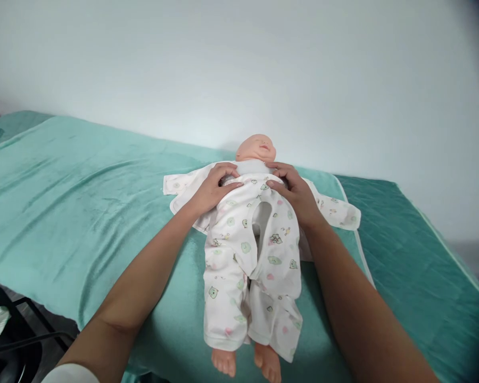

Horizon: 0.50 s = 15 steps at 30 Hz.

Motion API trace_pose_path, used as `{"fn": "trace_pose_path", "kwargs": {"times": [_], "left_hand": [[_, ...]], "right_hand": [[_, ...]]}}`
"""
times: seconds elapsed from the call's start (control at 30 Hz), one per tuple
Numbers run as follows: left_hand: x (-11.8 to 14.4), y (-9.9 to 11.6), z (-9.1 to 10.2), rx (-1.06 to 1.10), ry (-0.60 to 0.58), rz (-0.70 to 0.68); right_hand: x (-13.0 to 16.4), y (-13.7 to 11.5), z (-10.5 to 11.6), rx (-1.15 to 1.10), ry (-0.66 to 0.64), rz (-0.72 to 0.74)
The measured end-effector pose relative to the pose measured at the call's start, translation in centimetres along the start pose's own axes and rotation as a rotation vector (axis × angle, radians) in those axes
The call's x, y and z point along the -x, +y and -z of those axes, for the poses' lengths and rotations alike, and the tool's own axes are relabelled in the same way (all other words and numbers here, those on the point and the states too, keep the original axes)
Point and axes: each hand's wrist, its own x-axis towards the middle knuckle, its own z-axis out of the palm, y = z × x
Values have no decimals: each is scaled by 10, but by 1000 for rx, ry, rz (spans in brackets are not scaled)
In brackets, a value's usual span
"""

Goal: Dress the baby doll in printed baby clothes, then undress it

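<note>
On the green bed (64, 175), both hands, left hand (213, 189) and right hand (293, 189), grip the trousers' waistband (249, 183) at the baby doll's (255, 149) waist; trousers up, printed jacket (335, 210) open.

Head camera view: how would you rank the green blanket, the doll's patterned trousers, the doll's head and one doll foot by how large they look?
1. Green blanket, far the largest.
2. Patterned trousers.
3. Doll's head.
4. Doll's foot, though it lies nearer the camera, so its gap from the head is unsure.
</note>
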Motion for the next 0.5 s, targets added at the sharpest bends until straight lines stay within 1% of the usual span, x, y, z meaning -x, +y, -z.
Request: {"fn": "trace_pose_path", "kwargs": {"times": [0.1,0.23,0.33,0.5], "left_hand": [[-3,2,1,-9,-45,7],[-12,1,2,-54,-88,-49],[-21,0,2,-81,-76,-38],[-43,-8,2,-193,12,81]], "right_hand": [[-2,2,3,-38,-69,-28],[-6,1,4,-26,-79,3],[-11,1,1,-6,-49,-12],[-24,11,-3,92,73,-135]]}}
